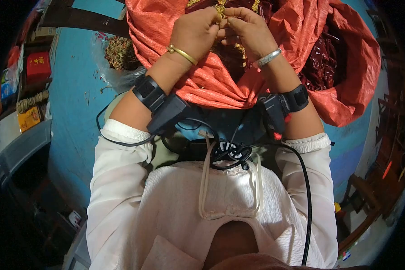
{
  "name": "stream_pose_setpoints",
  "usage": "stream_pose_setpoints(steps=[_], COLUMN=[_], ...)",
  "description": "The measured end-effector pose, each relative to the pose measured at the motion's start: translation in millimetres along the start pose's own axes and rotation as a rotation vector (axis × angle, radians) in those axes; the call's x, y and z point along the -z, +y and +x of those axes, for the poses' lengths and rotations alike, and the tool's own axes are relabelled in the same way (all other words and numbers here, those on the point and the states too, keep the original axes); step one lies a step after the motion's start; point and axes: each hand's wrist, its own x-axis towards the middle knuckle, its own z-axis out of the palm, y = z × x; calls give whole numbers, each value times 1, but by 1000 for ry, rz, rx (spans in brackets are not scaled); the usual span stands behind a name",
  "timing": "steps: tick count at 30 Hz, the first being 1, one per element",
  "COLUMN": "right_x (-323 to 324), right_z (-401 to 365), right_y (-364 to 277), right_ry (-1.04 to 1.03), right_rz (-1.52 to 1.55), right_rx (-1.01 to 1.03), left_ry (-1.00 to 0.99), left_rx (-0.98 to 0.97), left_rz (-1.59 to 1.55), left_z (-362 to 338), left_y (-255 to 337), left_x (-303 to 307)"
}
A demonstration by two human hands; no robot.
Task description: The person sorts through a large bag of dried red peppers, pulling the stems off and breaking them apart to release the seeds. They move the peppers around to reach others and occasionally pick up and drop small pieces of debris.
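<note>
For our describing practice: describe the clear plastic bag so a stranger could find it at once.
Find the big orange sack. Beside its side nearest the left hand sits the clear plastic bag. Unlike the sack, it is see-through and holds brownish-green scraps.

Floor [72,108] is painted a bright blue, scuffed in a few spots. Off to the left there's a cluttered shelf [9,114] with a red box [38,66], a yellow box [29,118] and a coil of rope [31,100], plus a grey bin [22,146] just below. Dark wooden furniture [369,198] stands on the right. Edges of the room are pretty dim.
</note>
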Motion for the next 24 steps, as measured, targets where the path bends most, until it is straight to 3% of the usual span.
stream_pose_setpoints(steps=[1, 7, 13, 14, 16, 18, 20, 22, 23, 24], right_x=[-1, 1, 3, 13, 31, 55, 66, 60, 53, 44], right_z=[-1, 3, 6, 11, 18, 30, 47, 56, 53, 50], right_y=[-1, -1, -4, -3, -4, 4, 21, 32, 32, 31], right_ry=[-27, -191, -243, -185, 41, 88, 136, 158, 186, 160], right_rz=[0, 210, 220, 85, -130, -251, -372, -807, -928, -1078], right_rx=[13, -37, -8, 57, 134, 156, 182, 427, 415, 531], left_ry=[50, 145, 200, 205, 304, 354, 382, 167, 167, 62], left_rx=[-187, -387, -222, -222, -27, 53, 103, 245, 243, 324], left_rz=[149, 188, -3, -1, -75, -196, -70, 261, 263, 359], left_z=[-1, -4, -10, -10, -14, -21, -30, -39, -43, -45], left_y=[3, 7, 6, 6, 1, -17, -44, -61, -72, -83], left_x=[4, 25, 44, 54, 76, 95, 114, 132, 139, 145])
